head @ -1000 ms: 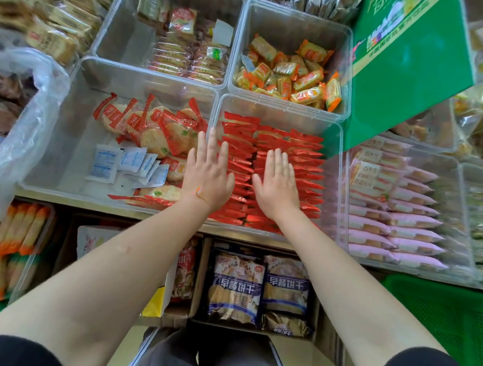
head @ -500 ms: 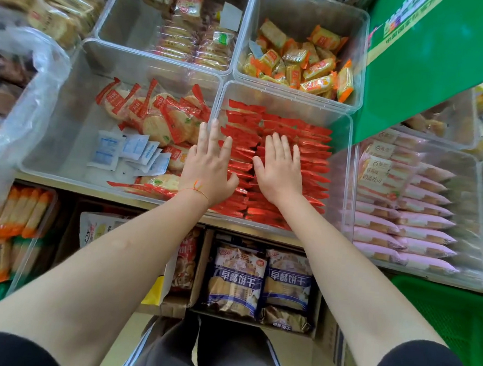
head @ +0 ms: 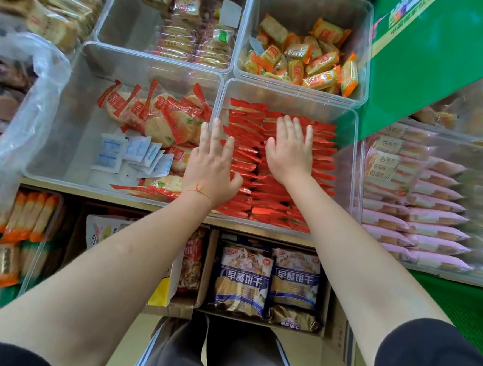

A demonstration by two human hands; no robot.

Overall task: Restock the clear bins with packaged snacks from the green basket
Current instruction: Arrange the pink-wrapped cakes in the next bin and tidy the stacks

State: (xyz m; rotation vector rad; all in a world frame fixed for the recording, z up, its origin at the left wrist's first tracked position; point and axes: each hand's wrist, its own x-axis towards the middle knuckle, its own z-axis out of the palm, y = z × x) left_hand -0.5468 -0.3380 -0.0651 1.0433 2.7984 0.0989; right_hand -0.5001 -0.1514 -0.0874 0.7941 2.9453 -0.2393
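A clear bin [head: 349,133] in the middle of the shelf holds two tidy rows of red snack packets [head: 273,202]. Both my hands lie flat on those packets with straight fingers. My left hand [head: 211,166] rests on the left row, beside the bin's left wall. My right hand [head: 289,152] presses the right row, a little further back. Neither hand holds anything. The green basket [head: 460,309] shows at the lower right, partly out of frame.
The bin to the left [head: 68,113] holds round crackers in red wrappers and small white sachets. Behind stand a bin of orange packets [head: 306,61] and one of biscuit packs [head: 193,31]. Pink packets [head: 432,219] fill the right bin. A green sign [head: 431,61] leans above.
Both hands have slid a little further back along the red packets, the right one more than the left. They stay flat and hold nothing.
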